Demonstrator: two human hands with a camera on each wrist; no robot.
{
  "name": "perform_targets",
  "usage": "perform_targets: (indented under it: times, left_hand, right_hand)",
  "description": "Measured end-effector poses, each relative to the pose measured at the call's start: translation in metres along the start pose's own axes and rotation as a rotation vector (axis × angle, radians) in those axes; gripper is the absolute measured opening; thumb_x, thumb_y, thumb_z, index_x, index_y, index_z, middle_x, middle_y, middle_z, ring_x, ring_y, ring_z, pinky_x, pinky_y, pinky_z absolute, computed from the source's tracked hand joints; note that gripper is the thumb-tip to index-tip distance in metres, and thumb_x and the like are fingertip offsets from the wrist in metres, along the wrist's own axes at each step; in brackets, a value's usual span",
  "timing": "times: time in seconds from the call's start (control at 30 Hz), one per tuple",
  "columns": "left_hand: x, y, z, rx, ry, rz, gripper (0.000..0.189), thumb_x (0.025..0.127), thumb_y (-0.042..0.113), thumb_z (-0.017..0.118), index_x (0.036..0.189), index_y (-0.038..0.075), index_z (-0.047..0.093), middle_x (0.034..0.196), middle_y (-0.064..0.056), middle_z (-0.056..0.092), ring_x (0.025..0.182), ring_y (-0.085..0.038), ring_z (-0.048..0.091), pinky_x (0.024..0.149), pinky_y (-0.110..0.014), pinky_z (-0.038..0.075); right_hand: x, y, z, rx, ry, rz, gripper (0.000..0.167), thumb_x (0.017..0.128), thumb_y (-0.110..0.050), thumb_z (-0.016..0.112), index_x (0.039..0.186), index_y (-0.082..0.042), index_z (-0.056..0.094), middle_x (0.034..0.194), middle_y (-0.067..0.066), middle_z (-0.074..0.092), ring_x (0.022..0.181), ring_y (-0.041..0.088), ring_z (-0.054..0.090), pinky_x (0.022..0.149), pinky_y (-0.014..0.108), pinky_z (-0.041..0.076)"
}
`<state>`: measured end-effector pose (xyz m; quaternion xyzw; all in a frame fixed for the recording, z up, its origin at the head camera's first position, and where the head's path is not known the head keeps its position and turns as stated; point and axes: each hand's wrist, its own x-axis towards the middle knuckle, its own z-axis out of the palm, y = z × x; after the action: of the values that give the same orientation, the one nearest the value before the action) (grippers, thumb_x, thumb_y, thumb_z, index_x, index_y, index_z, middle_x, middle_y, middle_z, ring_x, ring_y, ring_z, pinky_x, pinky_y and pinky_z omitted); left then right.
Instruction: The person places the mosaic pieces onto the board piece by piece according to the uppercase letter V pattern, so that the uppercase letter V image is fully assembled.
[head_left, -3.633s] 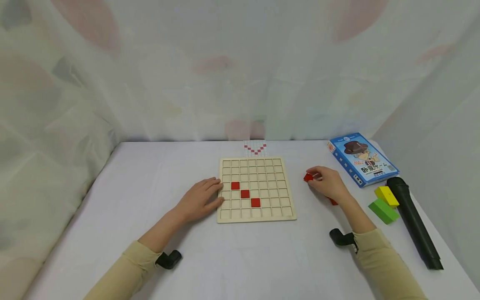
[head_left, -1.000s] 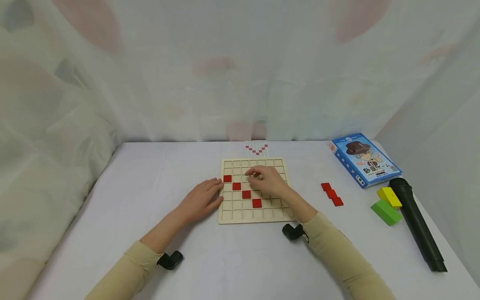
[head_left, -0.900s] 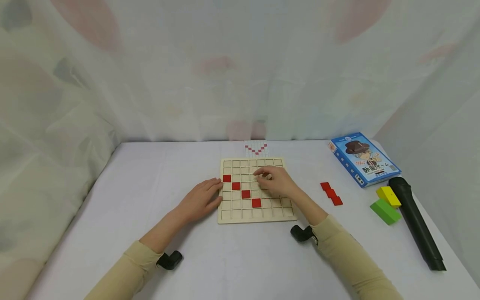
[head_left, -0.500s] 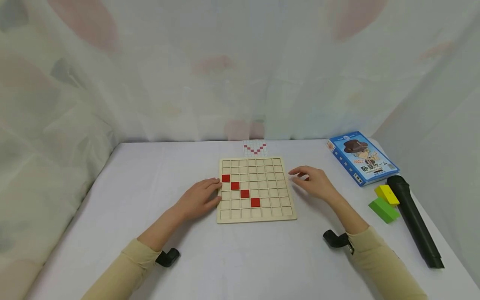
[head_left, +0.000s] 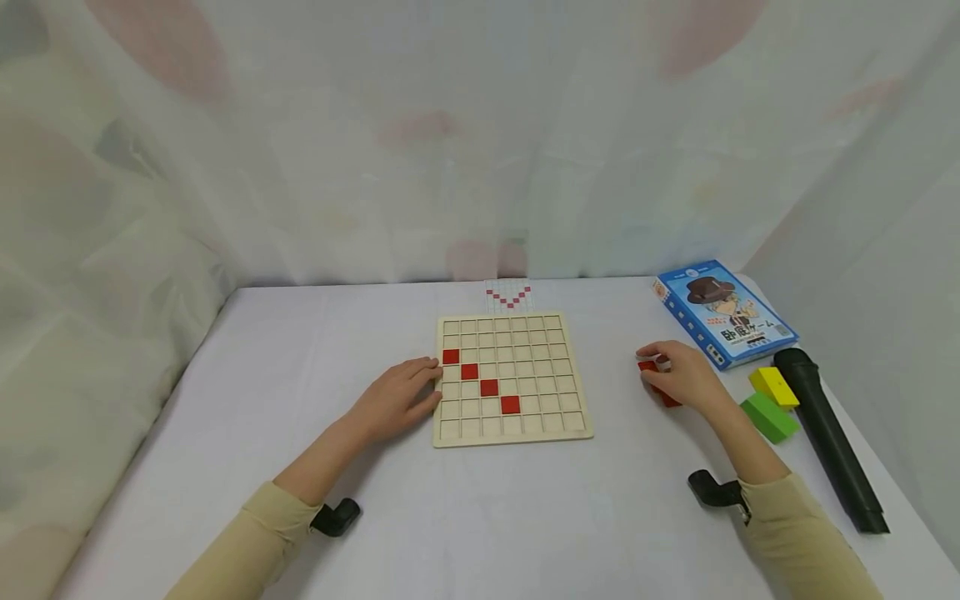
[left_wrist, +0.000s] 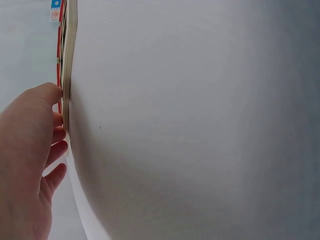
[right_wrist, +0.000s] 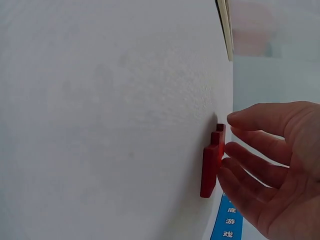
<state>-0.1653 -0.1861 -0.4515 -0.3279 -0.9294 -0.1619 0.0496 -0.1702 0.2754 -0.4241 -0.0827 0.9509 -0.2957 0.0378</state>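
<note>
1. While your left hand (head_left: 397, 402) rests with fingers extended against the left edge of the grid board (head_left: 544, 368), your right hand (head_left: 682, 377) is at three loose red tiles (right_wrist: 209, 172), thumb and curved fingers parted.
2. Those tiles lie on your white table (head_left: 525, 517), between board and green block (head_left: 769, 418).
3. Four red squares (head_left: 489, 387) step diagonally across your board.

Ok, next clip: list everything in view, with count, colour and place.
Grid board: 1, pale wood, mid-table
Placed tiles: 4, red, on board
Loose tiles: 3, red, right of board
Card: 1, white and red, behind board
Box: 1, blue, far right
Rod: 1, black, right edge
Far block: 1, yellow, beside rod
Near block: 1, green, beside rod
Tabletop: 1, white, beneath these
Backdrop: count unclear, whitish, behind tabletop
Wrist cameras: 2, black, at wrists
Sleeves: 2, tan, on forearms
Left hand: 1, at board's left edge
Right hand: 1, over loose tiles
</note>
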Motion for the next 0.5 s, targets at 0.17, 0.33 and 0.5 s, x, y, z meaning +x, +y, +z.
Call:
perform_targets:
  times: [0.17, 0.33, 0.5]
  left_hand:
    - [-0.0003, 0.0014, -0.0009, -0.002, -0.005, -0.010, 0.043, 0.096, 0.027, 0.061, 0.131, 0.002, 0.059, 0.138, -0.015, 0.054, 0.130, -0.031, 0.047, 0.109, -0.046, 0.037]
    - [-0.0003, 0.0018, -0.0003, -0.003, -0.010, -0.021, 0.043, 0.096, 0.028, 0.061, 0.131, 0.003, 0.059, 0.139, -0.014, 0.054, 0.130, -0.031, 0.047, 0.109, -0.046, 0.037]
    - [-0.0005, 0.0005, 0.0013, -0.018, 0.003, -0.021, 0.043, 0.096, 0.027, 0.061, 0.131, 0.003, 0.059, 0.139, -0.014, 0.054, 0.130, -0.031, 0.047, 0.108, -0.047, 0.038]
  right_hand:
    - [0.0008, 0.0017, 0.0024, 0.002, -0.018, 0.005, 0.035, 0.090, -0.008, 0.068, 0.122, 0.001, 0.061, 0.118, 0.025, 0.060, 0.105, 0.041, 0.057, 0.087, 0.055, 0.053]
    - [0.0035, -0.0005, 0.0057, 0.009, -0.003, -0.003, 0.034, 0.090, -0.013, 0.071, 0.120, 0.000, 0.063, 0.112, 0.022, 0.062, 0.102, 0.038, 0.058, 0.085, 0.052, 0.054]
    - [0.0052, -0.0016, 0.0062, 0.008, -0.032, -0.004, 0.034, 0.088, -0.010, 0.071, 0.120, -0.002, 0.063, 0.111, 0.021, 0.062, 0.101, 0.037, 0.058, 0.083, 0.052, 0.054]
